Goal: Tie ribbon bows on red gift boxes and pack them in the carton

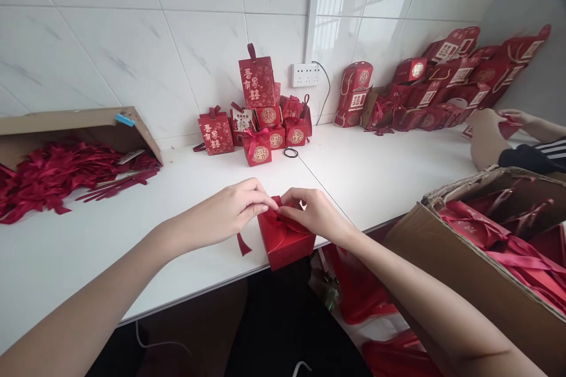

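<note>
A small red gift box (289, 245) sits at the front edge of the white table, and both my hands meet over its top. My left hand (241, 206) pinches dark red ribbon (243, 244) at the box's upper left; one ribbon end hangs past my fingers onto the table. My right hand (312, 211) is closed over the top of the box, thumb and forefinger pressed on the ribbon close to my left fingertips. The part of the ribbon between the fingers is mostly hidden.
At left, an open cardboard box (148, 135) spills red ribbons (66, 174). Finished-looking red gift boxes (257, 81) stand by the wall below a socket strip (305, 75). More boxes (460, 73) are piled far right, near another person's hands (515, 121). A large carton (477, 271) stands at right.
</note>
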Available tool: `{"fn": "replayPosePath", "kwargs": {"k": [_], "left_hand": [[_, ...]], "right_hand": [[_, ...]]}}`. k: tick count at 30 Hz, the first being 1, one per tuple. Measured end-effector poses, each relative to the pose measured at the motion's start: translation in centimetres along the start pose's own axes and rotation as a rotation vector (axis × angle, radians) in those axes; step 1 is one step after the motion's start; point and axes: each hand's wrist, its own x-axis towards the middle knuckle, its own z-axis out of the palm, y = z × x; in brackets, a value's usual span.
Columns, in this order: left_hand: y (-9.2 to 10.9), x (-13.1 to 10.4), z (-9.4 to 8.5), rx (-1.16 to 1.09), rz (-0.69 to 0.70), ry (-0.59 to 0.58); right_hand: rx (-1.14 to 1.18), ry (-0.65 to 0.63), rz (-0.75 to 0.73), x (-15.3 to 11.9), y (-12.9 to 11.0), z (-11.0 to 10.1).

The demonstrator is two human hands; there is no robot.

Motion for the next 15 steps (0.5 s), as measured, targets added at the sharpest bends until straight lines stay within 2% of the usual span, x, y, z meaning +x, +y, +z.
{"fn": "replayPosePath", "kwargs": {"k": [5,9,13,15], "left_hand": [[0.4,2.3,0.1,-0.133,0.011,0.007],[0.4,3.5,-0.3,-0.111,-0.013,-0.045],[-0.4,4.1,-0.4,-0.153,0.034,-0.053],[-1.1,4.2,-0.1,-0.199,0.033,-0.015]], "right_hand": [[-0.061,-0.020,-0.003,0.0,-0.2,0.1],[-0.079,-0.052,-0.003,-0.1,-0.1,0.2],[-0.049,-0.077,-0.082,-0.1,0.2,0.2],[-0.013,-0.098,-0.135,-0.2,0.3,0.1]]}}
